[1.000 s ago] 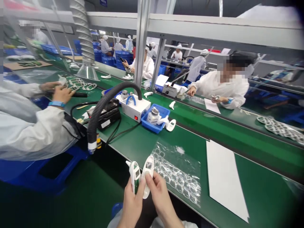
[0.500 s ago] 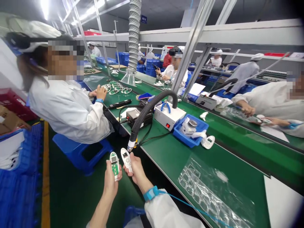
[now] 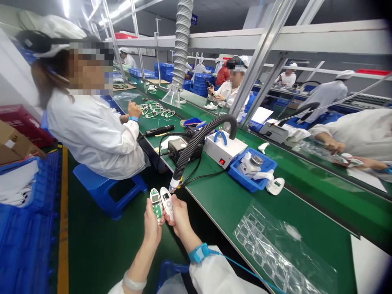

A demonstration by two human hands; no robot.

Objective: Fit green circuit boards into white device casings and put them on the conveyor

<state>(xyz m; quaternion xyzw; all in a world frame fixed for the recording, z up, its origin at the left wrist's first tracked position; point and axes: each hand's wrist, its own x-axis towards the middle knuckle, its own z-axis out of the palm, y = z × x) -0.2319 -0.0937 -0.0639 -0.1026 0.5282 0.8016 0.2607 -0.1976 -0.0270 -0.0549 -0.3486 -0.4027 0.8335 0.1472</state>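
Observation:
My left hand point(image 3: 153, 222) is closed round a white oval housing with a green circuit board point(image 3: 157, 206) and a small screen facing up. In my right hand point(image 3: 180, 214) is a white oval cover point(image 3: 167, 201) with a dark window and round buttons. The two parts are side by side, their edges very near each other; whether they touch I cannot tell. Just above them hangs the nozzle point(image 3: 174, 184) of a black ribbed hose point(image 3: 196, 143). A blue strap with a cord is round my right wrist.
On the green bench point(image 3: 214, 196) are a white box point(image 3: 225, 151) with blue pliers, a blue tray point(image 3: 251, 185) of white parts, and clear plastic packaging point(image 3: 275, 253). A person in white point(image 3: 94, 134) sits at the left, near several circuit boards. Another person's hands are at the right.
My hands have come closer together, bringing the board housing and the cover side by side. The view has shifted a little, so the bench appears farther right. The seated person's hand has moved slightly.

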